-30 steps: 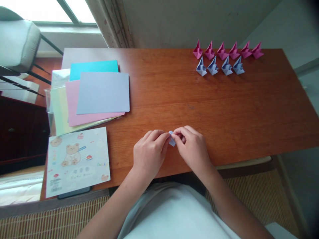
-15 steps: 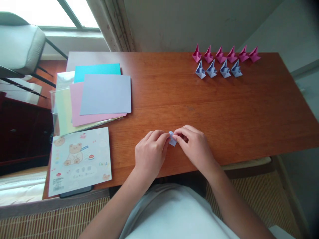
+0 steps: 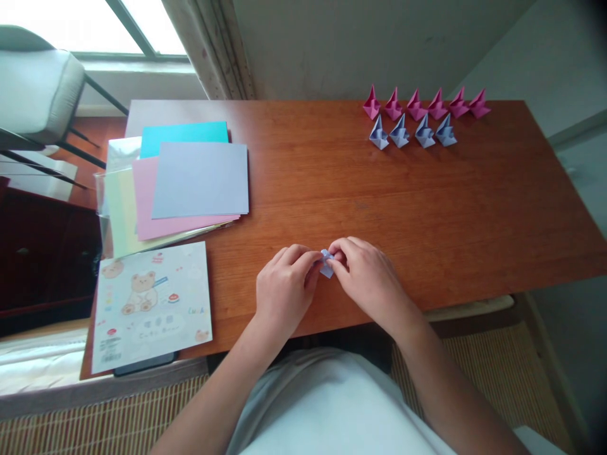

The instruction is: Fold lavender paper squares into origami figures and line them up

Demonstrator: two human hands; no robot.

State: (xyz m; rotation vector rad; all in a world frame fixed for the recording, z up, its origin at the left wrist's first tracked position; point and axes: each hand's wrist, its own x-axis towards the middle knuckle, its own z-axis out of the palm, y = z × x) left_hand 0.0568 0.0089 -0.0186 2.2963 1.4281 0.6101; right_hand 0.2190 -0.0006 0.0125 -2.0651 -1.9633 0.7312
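A small folded piece of lavender paper is pinched between both of my hands just above the wooden table, near its front edge. My left hand grips its left side with closed fingers. On the right side, my right hand is closed on it too, fingertips pressed together. Most of the paper is hidden by my fingers.
Several pink folded paper figures and several lavender ones stand in two rows at the far right. A fanned stack of coloured sheets lies at the left, with a bear-printed paper pack below it. A chair stands beyond the table's left end.
My fingers have shifted slightly on the small paper, closing tighter around it. The view has drifted a little; nothing on the table has moved.
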